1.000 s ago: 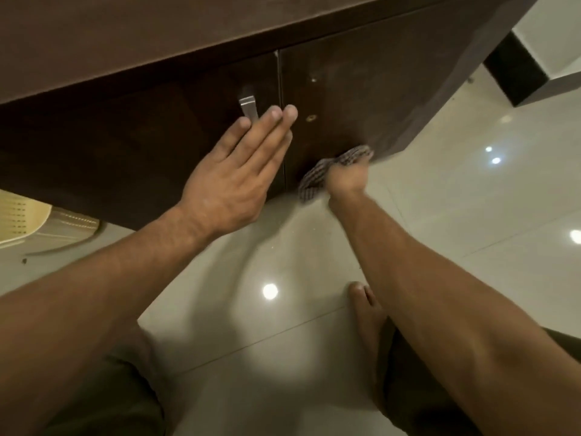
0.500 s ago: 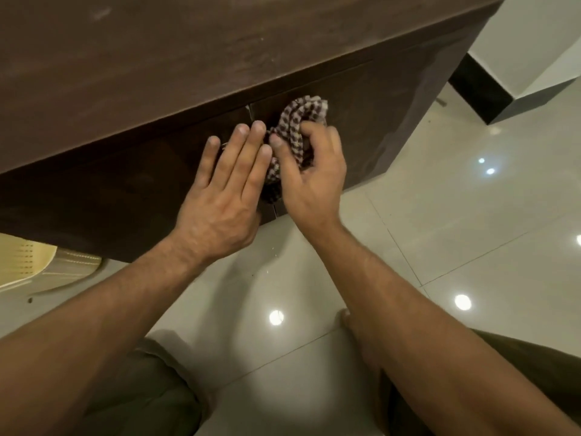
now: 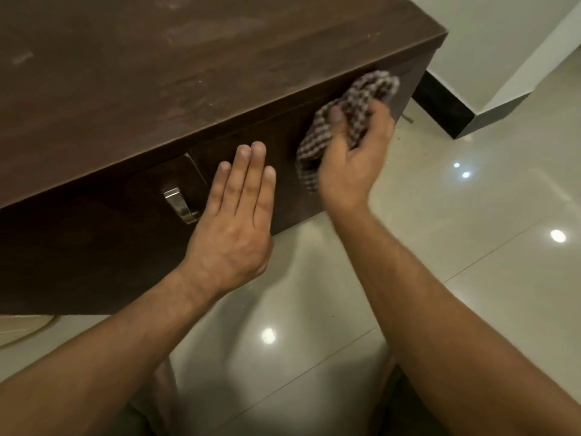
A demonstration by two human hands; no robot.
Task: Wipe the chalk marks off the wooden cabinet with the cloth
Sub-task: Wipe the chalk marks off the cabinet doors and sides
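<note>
Clutching the bunched cloth (image 3: 352, 111), the right hand (image 3: 349, 162) is rubbing the cabinet (image 3: 157, 73) front; the left hand (image 3: 234, 221), flat and empty, is bracing. Firm, overlapping strokes should work best.

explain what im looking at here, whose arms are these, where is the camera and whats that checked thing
There is no machine here: these are a person's two bare arms, filmed by one wide-angle camera worn on the head and looking forward and down. That is why the arms enter from the bottom of the picture. The dark brown block is a low wooden cabinet standing on a shiny tiled floor, seen from above its top, which shows faint pale smudges. The left hand lies flat and open against the cabinet's front, next to a metal handle. The right hand grips the checked thing, a bunched cloth, with its fingers curled into it, and presses it on the cabinet's front near the right corner, just under the top edge.
</note>
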